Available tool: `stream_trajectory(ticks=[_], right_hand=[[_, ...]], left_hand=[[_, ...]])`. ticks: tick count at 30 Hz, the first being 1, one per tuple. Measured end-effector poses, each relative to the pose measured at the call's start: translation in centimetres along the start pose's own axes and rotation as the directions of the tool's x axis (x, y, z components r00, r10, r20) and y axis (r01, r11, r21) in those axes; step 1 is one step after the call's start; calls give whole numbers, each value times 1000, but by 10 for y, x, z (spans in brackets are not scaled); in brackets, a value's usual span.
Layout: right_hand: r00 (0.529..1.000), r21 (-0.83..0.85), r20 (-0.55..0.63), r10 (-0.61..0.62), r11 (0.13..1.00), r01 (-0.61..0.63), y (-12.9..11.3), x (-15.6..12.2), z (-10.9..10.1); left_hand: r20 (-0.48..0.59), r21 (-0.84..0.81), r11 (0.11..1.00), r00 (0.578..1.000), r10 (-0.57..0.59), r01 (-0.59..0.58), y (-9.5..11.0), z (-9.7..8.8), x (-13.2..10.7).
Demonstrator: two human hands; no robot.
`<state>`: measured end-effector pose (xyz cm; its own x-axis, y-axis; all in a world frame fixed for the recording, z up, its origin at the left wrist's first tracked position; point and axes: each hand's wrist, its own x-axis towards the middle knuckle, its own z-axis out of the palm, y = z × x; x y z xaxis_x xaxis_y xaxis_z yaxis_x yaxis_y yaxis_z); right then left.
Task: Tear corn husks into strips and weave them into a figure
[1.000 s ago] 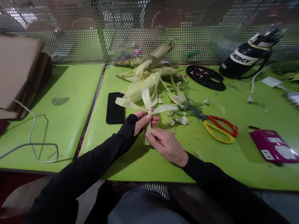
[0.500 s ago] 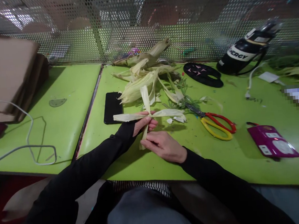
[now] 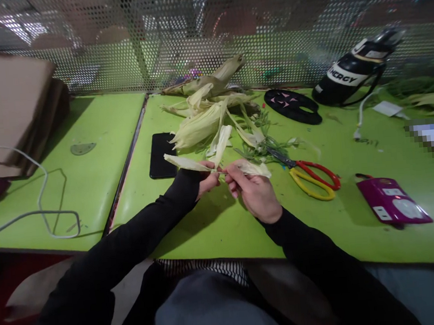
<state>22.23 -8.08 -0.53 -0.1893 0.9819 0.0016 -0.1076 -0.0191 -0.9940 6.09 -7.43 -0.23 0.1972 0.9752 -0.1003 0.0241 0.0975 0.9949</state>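
Note:
Pale corn husk strips [image 3: 222, 144] cross at a knot-like middle between my two hands, above the green table. My left hand [image 3: 208, 183] is closed on the husk strips near their crossing, one strip pointing left from it and one pointing up and away. My right hand [image 3: 255, 192] pinches close to the same crossing, and a strip sticks out to the right beyond its fingers. Exactly how the strips join is hidden by my fingers. Behind the hands lies a heap of corn husks [image 3: 199, 126] with green shreds around it.
Right of the hands lie scissors [image 3: 314, 177] with red and yellow handles. A black phone [image 3: 162, 157] is left of the husks. Farther off are a black palette-shaped piece [image 3: 291, 107], a black bottle [image 3: 346, 79], a purple power strip [image 3: 393, 201] and cardboard [image 3: 9, 98] at left.
My right hand has moved up and right from the lower strip to the crossing. The strip pointing down no longer shows, and the upper strip leans more to the right.

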Motion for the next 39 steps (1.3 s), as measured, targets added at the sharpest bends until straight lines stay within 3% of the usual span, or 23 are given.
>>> stream_trajectory(ticks=[6,9,14,22,30,39], right_hand=[[1000,10,-5,-18,1000,18,-6,-4,-3],[999,-18,50,7,1000,-6,-8,-2,-8],[998,-14,47,39,999,-39,-12,5,-15],[995,-113,25,101,989,-97,-2,7,-10],[994,-212,38,105,973,-95,-6,3,-9],[989,-213,43,138,969,-126,-10,2,-10]], left_hand=[[-39,-19,998,997,61,-62,-1,-1,2],[-19,-18,998,998,58,-59,5,-5,3],[90,-60,997,995,-34,40,6,-10,5],[162,-146,977,978,-132,156,-1,4,6],[254,-148,969,955,-156,198,-4,5,1],[199,-161,967,966,-166,199,1,2,1]])
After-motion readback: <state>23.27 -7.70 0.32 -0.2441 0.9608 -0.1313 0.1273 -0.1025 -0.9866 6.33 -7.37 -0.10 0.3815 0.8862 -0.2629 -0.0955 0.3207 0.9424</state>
